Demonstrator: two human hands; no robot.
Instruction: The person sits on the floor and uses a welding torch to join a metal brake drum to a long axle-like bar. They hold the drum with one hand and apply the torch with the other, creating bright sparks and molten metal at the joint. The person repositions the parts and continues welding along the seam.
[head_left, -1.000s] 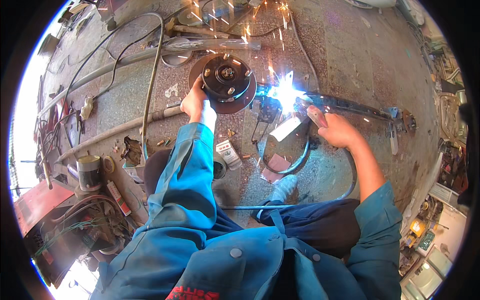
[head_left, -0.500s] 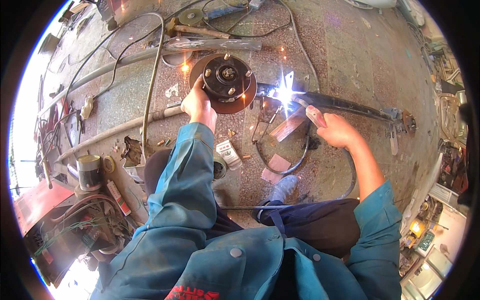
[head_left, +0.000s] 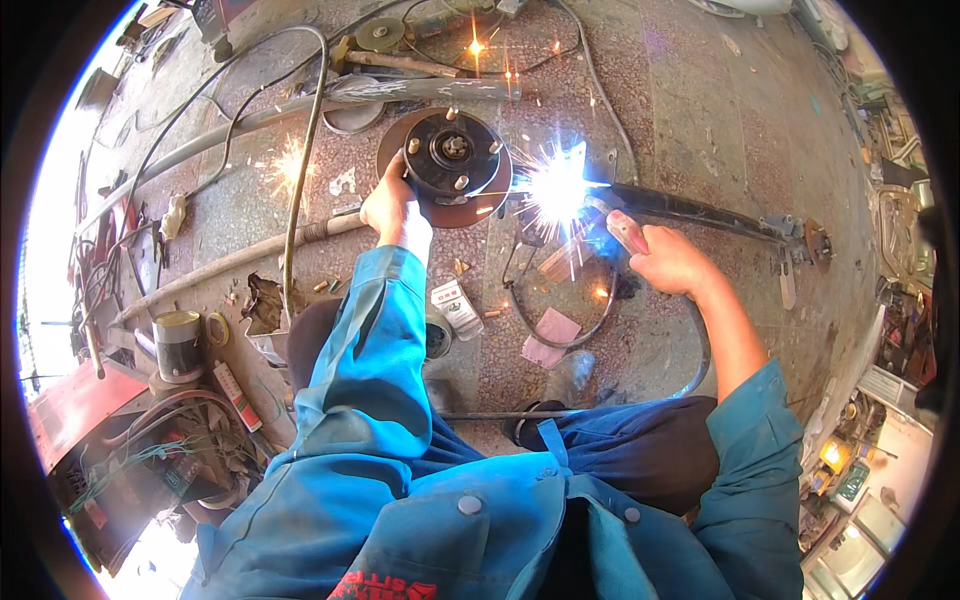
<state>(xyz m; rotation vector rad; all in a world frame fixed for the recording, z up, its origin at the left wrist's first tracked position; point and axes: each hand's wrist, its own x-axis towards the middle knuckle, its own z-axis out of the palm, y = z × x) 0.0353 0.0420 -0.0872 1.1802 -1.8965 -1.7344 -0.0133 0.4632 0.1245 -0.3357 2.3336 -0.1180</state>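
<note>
A black wheel hub with several studs (head_left: 440,165) sits on a brownish disc (head_left: 398,135). My left hand (head_left: 393,210) is closed on the lower left edge of the hub and disc. In my right hand (head_left: 672,260) is the handle of a welding torch (head_left: 627,232), its nozzle pointing left into a blinding arc. The arc burns on a black axle tube (head_left: 690,206), right of the hub. Glare and sparks hide the spot where torch and metal meet, so touching or apart cannot be told.
A grey pipe (head_left: 430,88), a hammer (head_left: 400,63) and an angle grinder (head_left: 382,35) lie beyond the hub. Cables loop over the stone floor. Nearer are a small white box (head_left: 458,308), a pink piece (head_left: 551,338) and a paint can (head_left: 178,345). Sparks fly at the left.
The arc has flared larger, throwing a burst of sparks and more light on my sleeve. The torch has shifted slightly left. My left hand stays on the hub.
</note>
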